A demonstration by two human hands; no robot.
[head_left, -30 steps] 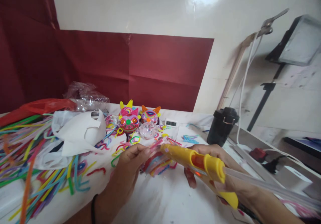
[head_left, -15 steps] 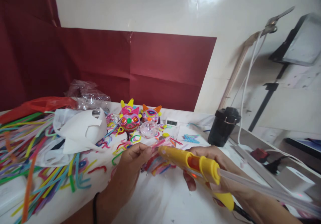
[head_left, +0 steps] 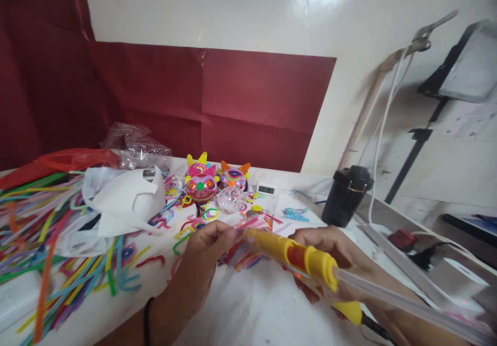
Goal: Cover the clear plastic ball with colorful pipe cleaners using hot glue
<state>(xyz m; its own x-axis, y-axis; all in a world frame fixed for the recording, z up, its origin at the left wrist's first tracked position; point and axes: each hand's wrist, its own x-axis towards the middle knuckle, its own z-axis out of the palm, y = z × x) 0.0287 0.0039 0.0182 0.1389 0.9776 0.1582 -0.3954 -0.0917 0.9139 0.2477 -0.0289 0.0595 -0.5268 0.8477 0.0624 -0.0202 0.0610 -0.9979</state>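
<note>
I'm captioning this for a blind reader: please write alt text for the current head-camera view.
A person's right hand holds a yellow glue gun, its tip close to a pink strip at the left hand. Colourful pipe cleaners lie to the left; decorated faces and a black cup are farther back.

single head-worn camera, close above table [head_left: 240,304], facing forward and down

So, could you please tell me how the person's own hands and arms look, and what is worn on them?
The left hand has a thin, plain black band around its wrist. The right hand is partly hidden; no band shows on the visible part of that arm. No sleeve or glove shows on either side.
</note>
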